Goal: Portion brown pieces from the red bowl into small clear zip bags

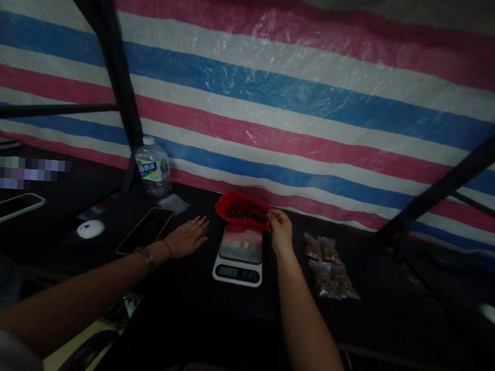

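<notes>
My left hand lies flat on the black table with its fingers spread, between a dark phone and the scale. The fingers of my right hand pinch the right edge of a red bag, which stands open with dark bits inside. Just in front of the bag is a white digital scale, and a small clear object rests on its plate. Several small clear bags filled with brownish pieces lie to the right of my right arm.
A large clear bottle stands at the back left, beside an empty-looking plastic bag. Further left are a white round device and another phone. Black frame bars rise before the striped sheet.
</notes>
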`<state>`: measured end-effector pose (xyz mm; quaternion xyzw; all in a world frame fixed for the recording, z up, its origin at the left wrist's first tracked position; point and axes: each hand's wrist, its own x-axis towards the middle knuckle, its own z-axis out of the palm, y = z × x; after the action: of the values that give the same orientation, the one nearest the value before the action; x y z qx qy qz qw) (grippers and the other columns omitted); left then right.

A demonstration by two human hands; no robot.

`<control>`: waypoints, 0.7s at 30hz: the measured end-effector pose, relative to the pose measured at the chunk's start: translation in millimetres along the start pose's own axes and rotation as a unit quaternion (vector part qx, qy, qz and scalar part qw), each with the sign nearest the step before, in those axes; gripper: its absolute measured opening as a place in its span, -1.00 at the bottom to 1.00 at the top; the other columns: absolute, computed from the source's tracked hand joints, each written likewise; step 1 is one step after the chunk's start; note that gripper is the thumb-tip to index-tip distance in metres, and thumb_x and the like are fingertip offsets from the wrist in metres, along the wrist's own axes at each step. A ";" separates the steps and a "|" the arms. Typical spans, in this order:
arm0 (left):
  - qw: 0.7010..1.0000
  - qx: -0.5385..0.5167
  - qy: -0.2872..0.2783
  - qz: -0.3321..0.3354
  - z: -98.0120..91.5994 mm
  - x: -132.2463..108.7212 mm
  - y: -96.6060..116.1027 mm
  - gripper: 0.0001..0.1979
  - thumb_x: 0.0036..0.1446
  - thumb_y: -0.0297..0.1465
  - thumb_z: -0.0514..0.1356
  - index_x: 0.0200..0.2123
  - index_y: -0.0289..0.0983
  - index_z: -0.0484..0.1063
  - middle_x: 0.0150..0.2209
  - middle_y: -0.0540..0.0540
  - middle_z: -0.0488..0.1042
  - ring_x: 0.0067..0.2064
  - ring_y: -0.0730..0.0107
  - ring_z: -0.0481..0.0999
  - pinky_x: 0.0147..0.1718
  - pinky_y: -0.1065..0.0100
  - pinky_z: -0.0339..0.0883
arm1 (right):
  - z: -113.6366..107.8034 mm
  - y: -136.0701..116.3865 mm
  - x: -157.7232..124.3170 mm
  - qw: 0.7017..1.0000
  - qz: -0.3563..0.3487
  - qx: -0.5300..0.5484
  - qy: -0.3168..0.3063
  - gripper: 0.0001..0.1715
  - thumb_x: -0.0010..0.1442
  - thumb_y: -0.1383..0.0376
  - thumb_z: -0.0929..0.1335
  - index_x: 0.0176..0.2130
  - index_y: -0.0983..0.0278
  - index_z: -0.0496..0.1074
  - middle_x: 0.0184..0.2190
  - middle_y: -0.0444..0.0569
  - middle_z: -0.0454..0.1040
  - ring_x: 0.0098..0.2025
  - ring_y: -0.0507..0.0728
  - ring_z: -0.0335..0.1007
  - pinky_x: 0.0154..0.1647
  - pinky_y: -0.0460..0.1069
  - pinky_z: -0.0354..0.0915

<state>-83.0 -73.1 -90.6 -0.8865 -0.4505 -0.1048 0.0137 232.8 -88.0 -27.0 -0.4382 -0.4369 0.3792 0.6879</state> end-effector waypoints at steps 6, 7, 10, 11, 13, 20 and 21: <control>1.000 0.008 -0.005 0.008 2.1 -0.2 -3.1 -0.41 0.28 -0.15 -0.04 0.29 -0.30 0.14 0.31 -0.30 0.09 0.34 -0.01 0.04 0.24 -0.01 0.04 | -53.5 -38.5 16.1 0.945 -0.119 -0.297 0.064 -0.69 0.07 0.14 0.32 -0.28 0.28 0.50 -0.33 0.01 0.55 -0.28 0.15 0.43 -0.19 0.04 0.32; 1.000 0.011 -0.008 0.008 2.4 -0.3 -3.4 -0.41 0.28 -0.15 -0.05 0.29 -0.30 0.13 0.32 -0.30 0.08 0.34 -0.02 0.04 0.24 -0.02 0.04 | -69.5 -45.5 19.3 0.917 -0.104 -0.377 0.073 -0.68 0.08 0.14 0.31 -0.27 0.28 0.51 -0.31 0.04 0.55 -0.25 0.17 0.44 -0.15 0.05 0.30; 1.000 0.013 -0.017 0.010 1.7 0.1 -3.1 -0.41 0.29 -0.14 -0.07 0.30 -0.29 0.12 0.32 -0.31 0.04 0.34 -0.05 0.02 0.23 -0.04 0.04 | -114.4 -55.4 25.3 0.824 0.013 -0.566 0.040 -0.65 0.12 0.14 0.30 -0.22 0.30 0.52 -0.25 0.15 0.55 -0.17 0.24 0.47 -0.13 0.08 0.29; 1.000 0.011 -0.019 0.011 0.9 0.5 -2.7 -0.41 0.29 -0.14 -0.07 0.29 -0.30 0.12 0.32 -0.32 0.04 0.34 -0.05 0.01 0.23 -0.05 0.04 | -125.6 -54.4 25.7 0.791 0.057 -0.608 0.029 -0.62 0.11 0.12 0.31 -0.20 0.32 0.52 -0.22 0.21 0.55 -0.14 0.28 0.47 -0.13 0.10 0.30; 1.000 0.001 -0.028 0.008 -1.5 1.9 -2.0 -0.41 0.29 -0.15 -0.07 0.30 -0.32 0.11 0.32 -0.33 0.03 0.34 -0.04 0.02 0.23 -0.06 0.03 | -140.1 -47.2 24.4 0.733 0.136 -0.667 0.002 -0.55 0.10 0.09 0.33 -0.17 0.36 0.51 -0.17 0.30 0.52 -0.09 0.33 0.47 -0.13 0.13 0.30; 0.997 -0.049 0.041 -0.046 -29.0 4.7 2.2 -0.42 0.29 -0.15 -0.08 0.27 -0.32 0.16 0.32 -0.27 0.09 0.36 -0.06 -0.02 0.21 -0.13 0.06 | -138.8 -13.2 18.9 0.686 0.173 -0.707 -0.008 -0.63 0.08 0.32 0.31 -0.10 0.36 0.48 -0.05 0.33 0.47 -0.01 0.35 0.44 -0.07 0.14 0.29; 0.994 -0.059 0.087 -0.041 -36.9 3.8 4.2 -0.45 0.29 -0.17 -0.08 0.25 -0.32 0.20 0.31 -0.26 0.12 0.36 -0.05 -0.04 0.22 -0.13 0.04 | -137.8 -11.6 20.2 0.703 0.160 -0.693 -0.007 -0.63 0.07 0.34 0.31 -0.11 0.35 0.48 -0.06 0.31 0.48 -0.01 0.33 0.44 -0.05 0.13 0.29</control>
<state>-83.9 -77.0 -53.5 -0.8541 -0.4763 -0.2089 -0.0039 369.7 -110.9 -43.0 -0.8521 -0.5046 0.0769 0.1158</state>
